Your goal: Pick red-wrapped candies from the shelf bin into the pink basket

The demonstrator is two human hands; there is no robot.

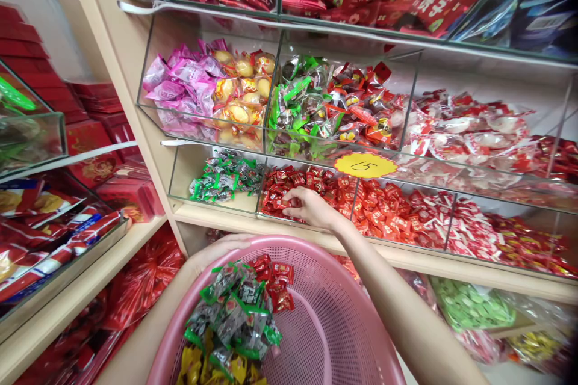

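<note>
A: Head view shows the right hand (309, 207) near the middle of the frame, reaching into a clear bin (307, 219) of small red candies (289, 183). The fingers (292, 203) are curled narrow on the pile, and they seem to pinch a few red pieces, but I cannot tell how many.

B: And the left hand?

A: The left hand (221, 248) is lower, a little left of the centre. It grips the far rim of a pink basket (325, 325) at the bottom of the frame. The fingers are folded over the rim, so the hand is closed on the basket.

B: What lies in the basket?

A: On its left side there is a heap of green-and-silver wrapped candies (235, 313). Some red candies (275, 283) lie at the top of the heap, and yellow wrappers (198, 367) show at the bottom edge.

B: What is around the red bin?

A: Just to the left is a bin with green candies (223, 177). To the right are more red and white sweets (406, 216). On the shelf above, pink packets (180, 81) are in the upper left part, and a yellow tag (365, 165) with a handwritten number sticks on the glass right of the centre.
</note>
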